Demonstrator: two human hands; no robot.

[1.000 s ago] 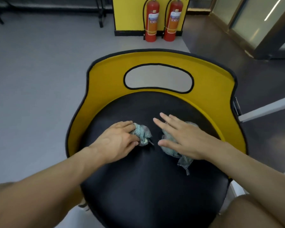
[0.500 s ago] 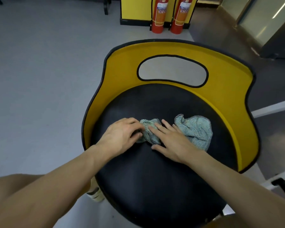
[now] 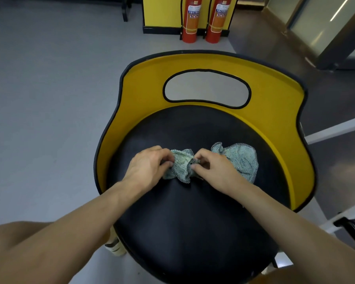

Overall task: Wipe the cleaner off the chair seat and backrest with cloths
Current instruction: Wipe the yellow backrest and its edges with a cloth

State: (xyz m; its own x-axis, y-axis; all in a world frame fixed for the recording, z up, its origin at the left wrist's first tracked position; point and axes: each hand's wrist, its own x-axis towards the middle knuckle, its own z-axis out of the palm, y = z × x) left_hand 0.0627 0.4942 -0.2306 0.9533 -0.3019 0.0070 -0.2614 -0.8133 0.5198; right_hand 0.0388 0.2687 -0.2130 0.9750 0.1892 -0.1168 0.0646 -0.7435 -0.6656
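A person leans over a chair with a round black seat (image 3: 193, 232) and a curved yellow backrest (image 3: 143, 95) edged in black, with an oval opening cut through it. Both bare forearms reach in from the near edge of the seat.

At the middle of the seat lies a bunched cloth (image 3: 181, 167), pale green with a dark checked hem. Both hands are on it. The left hand (image 3: 150, 167) grasps its left end, fingers curled into the fabric. The right hand (image 3: 215, 171) pinches its right end between the thumb and curled fingers. The cloth is crumpled between them and rests on the seat.

A second cloth (image 3: 244, 160) of the same kind lies loosely spread toward the right side of the seat. It is just beyond the right hand and partly hidden behind it. I cannot tell whether the hand touches it. This cloth stops short of the backrest.

Beyond the seat, past the backrest, 2 red fire extinguishers (image 3: 191, 21) stand on the grey floor (image 3: 49, 99) against a yellow panel (image 3: 162, 11).
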